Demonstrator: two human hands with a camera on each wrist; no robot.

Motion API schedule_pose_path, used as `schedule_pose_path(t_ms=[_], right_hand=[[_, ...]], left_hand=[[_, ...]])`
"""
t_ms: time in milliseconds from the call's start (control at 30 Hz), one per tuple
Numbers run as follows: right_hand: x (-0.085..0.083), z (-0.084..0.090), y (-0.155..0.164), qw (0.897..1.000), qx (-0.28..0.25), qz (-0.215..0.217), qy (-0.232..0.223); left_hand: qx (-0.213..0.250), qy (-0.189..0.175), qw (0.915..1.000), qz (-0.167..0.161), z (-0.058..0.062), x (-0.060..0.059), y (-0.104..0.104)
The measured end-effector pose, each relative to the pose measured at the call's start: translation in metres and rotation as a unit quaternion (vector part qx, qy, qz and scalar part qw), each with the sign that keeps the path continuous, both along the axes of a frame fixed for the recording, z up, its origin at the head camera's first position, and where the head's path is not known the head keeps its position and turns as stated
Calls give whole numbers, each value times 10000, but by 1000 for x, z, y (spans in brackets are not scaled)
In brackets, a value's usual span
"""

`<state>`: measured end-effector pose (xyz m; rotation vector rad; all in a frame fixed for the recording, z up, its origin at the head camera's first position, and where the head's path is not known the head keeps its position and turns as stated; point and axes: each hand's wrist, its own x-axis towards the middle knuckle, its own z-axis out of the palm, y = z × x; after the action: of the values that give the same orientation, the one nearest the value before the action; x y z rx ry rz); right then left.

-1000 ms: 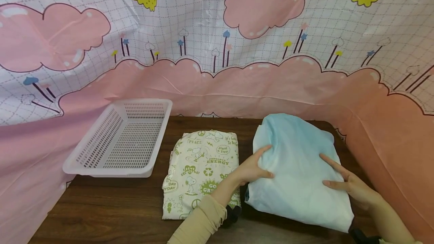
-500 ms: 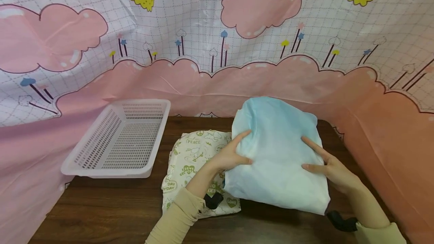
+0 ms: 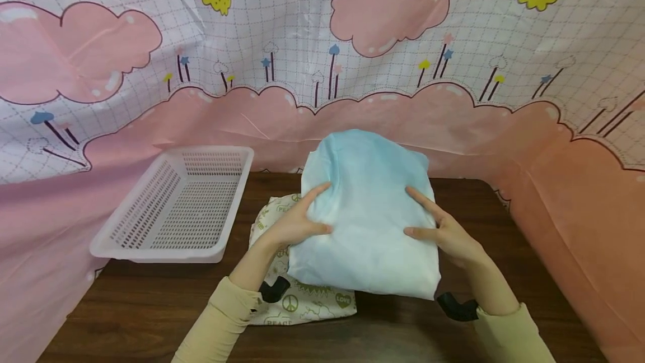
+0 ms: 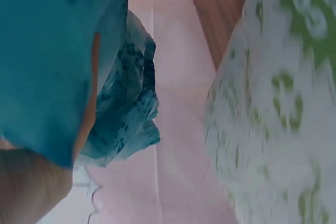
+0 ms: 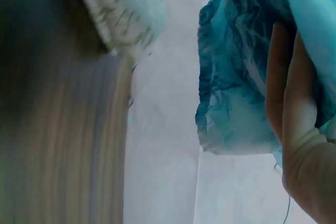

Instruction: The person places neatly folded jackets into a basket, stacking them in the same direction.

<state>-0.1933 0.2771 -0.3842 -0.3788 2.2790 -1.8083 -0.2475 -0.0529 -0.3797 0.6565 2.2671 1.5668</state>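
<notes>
Folded blue cloth (image 3: 370, 212) is held lifted between left hand (image 3: 294, 223) and right hand (image 3: 445, 234), each gripping a side edge, directly over the printed cloth (image 3: 302, 301) on the counter (image 3: 151, 307).

Obstacles: white basket (image 3: 173, 206) at table's (image 3: 151, 307) left rear; printed cloth (image 3: 302, 301) mid-front; backdrop (image 3: 554, 144) closing rear and right edges. Free passage: front edge, right half.

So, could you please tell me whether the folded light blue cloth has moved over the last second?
Yes. The folded light blue cloth has travelled left, toward the white plastic basket, and now overlaps the green-printed white cloth.
</notes>
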Motion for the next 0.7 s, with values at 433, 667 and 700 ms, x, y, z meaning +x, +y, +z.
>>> schedule_pose_path(t_ms=[433, 667, 700], right_hand=[[-23, 7, -66, 9989, -444, 121, 41], [-36, 9, -100, 9970, -734, 250, 61], [-39, 10, -106, 9966, -782, 266, 61]], left_hand=[[-263, 221, 9977, 581, 11, 1, -67], [-523, 260, 9954, 764, 20, -1, -99], [-598, 259, 9946, 803, 22, -2, -105]])
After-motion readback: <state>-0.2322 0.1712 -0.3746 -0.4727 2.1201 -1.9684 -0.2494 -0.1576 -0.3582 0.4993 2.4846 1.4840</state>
